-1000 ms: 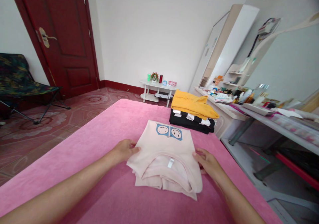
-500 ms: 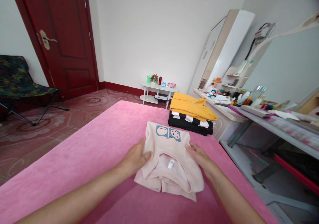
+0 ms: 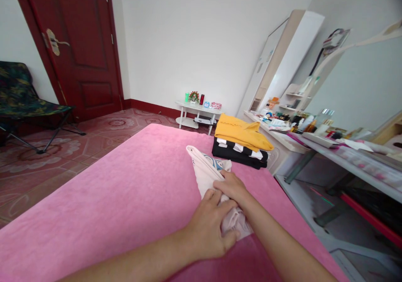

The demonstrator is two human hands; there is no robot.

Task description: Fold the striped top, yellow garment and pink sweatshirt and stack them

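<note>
A pale pink folded shirt (image 3: 204, 170) with a blue smiley print lies on the pink bed cover (image 3: 132, 190), squeezed into a narrow bundle. My left hand (image 3: 210, 232) lies across its near end, fingers curled over the cloth and gripping it. My right hand (image 3: 231, 186) rests on top of the bundle from the right, fingers bent and pressed onto the fabric. Both hands touch each other over the shirt.
A stack of folded clothes, yellow (image 3: 241, 132) on top of black-and-white ones (image 3: 240, 153), sits at the bed's far right corner. A cluttered dressing table (image 3: 314, 137) runs along the right. A small white table (image 3: 197, 112), a red door (image 3: 84, 47) and a folding chair (image 3: 21, 102) stand beyond.
My hands came together from the shirt's two sides, gathering the flat folded shirt into a narrow bundle shifted to the right. The smiley print is now mostly folded under.
</note>
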